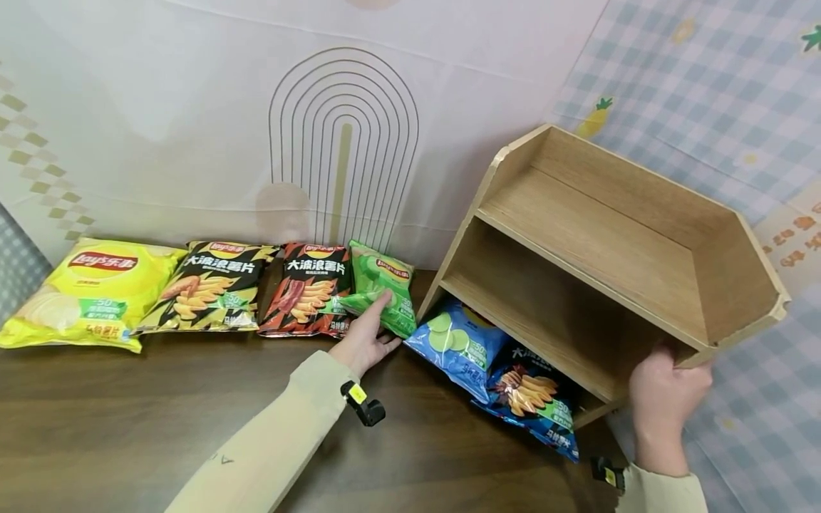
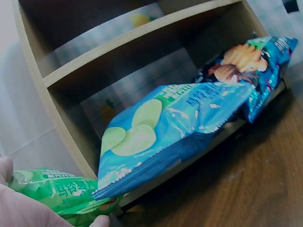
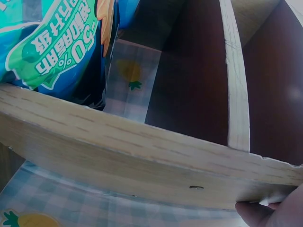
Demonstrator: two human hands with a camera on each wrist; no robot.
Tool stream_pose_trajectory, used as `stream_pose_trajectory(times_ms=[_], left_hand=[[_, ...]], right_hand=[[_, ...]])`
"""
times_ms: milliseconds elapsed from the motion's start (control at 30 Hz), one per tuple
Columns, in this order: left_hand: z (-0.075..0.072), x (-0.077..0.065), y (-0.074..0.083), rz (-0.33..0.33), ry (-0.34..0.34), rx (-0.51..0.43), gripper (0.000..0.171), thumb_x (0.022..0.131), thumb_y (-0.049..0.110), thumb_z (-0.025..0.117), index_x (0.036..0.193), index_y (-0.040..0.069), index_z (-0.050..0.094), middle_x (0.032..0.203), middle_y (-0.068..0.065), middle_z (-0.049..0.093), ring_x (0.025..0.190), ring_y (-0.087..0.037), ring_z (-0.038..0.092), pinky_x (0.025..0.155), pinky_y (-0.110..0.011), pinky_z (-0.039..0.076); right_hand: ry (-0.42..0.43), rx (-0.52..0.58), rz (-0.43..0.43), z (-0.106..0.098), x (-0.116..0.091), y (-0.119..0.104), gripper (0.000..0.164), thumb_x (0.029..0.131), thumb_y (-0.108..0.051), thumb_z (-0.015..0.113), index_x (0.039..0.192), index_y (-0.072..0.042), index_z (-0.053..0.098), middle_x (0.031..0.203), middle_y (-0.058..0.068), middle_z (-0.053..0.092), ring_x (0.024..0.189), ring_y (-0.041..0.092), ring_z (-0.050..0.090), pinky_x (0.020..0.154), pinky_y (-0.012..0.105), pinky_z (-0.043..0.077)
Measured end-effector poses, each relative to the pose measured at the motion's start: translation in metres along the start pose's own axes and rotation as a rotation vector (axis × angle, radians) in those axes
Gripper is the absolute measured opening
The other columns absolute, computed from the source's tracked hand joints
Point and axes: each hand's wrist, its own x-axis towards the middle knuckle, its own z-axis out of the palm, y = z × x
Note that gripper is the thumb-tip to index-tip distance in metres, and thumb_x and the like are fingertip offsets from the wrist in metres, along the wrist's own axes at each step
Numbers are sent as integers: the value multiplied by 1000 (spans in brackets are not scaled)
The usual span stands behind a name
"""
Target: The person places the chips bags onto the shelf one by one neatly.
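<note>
My left hand (image 1: 364, 343) holds a green bag of chips (image 1: 385, 274), thumb over its front, beside the wooden shelf's (image 1: 564, 303) left side. In the left wrist view, that green bag (image 2: 57, 191) touches the shelf's lower left corner. My right hand (image 1: 667, 399) grips the shelf's right side panel near its upper front; in the right wrist view only its fingers (image 3: 258, 213) show, at the panel's outer face. On the shelf's bottom level lie a light blue chip bag (image 1: 457, 342) and a dark blue chip bag (image 1: 535, 392), both sticking out at the front.
Left of the green bag, a red and black chip bag (image 1: 308, 292), a black and gold one (image 1: 208, 288) and a yellow one (image 1: 96, 292) lie in a row along the patterned wall cloth (image 1: 192, 128). Everything stands on a dark wooden table (image 1: 128, 427).
</note>
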Motion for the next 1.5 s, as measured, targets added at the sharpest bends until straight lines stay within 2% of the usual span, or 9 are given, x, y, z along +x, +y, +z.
stream_pose_trajectory(times_ms=[167,433,633,800,900,1000,1267,1500], left_hand=[[2,5,1,8,13,-19,67,90,34,69,144,9,37,148,-18,35,136,-40,30,109,-53,27],[-2,11,0,33,9,-30,64,95,26,64,146,4,32,149,-25,29,137,-46,25,108,-53,30],[5,12,2,43,18,-2,73,87,39,71,144,10,37,149,-17,34,138,-41,26,108,-58,26],[13,12,10,42,77,16,86,85,52,69,150,14,26,150,-17,31,138,-40,26,107,-61,24],[14,14,12,31,88,-1,86,86,51,68,151,14,23,150,-18,29,138,-40,26,108,-62,23],[14,17,10,35,76,-24,79,90,44,67,150,13,25,150,-18,32,138,-38,27,109,-61,21],[6,22,4,104,123,-12,60,93,32,64,142,11,38,140,-16,47,130,-32,42,109,-56,26],[13,13,1,259,121,64,52,94,31,59,139,21,34,129,-10,52,116,-27,53,96,-49,42]], right_hand=[[-2,-4,4,1,-1,-1,37,92,-13,49,127,-16,60,117,3,64,104,8,53,90,18,38],[6,-28,7,1,-1,-1,36,92,-14,48,126,-15,61,115,4,64,100,8,52,89,19,38],[5,-42,20,0,-2,0,36,92,-14,48,125,-14,61,114,4,64,99,8,53,87,19,38],[7,-54,19,0,-3,1,33,92,-14,50,121,-13,63,108,2,65,94,8,52,84,20,39],[11,-53,14,0,-3,1,32,92,-14,50,121,-12,63,108,1,64,95,8,52,84,20,39],[13,-43,13,0,-2,1,33,92,-13,50,122,-11,62,110,2,64,97,8,53,87,21,40],[2,-35,25,1,-3,-1,33,92,-11,49,122,-10,62,110,3,64,97,9,52,86,19,39],[2,-63,37,-1,-1,1,36,91,-11,48,125,-8,61,113,5,63,98,8,52,88,22,40]])
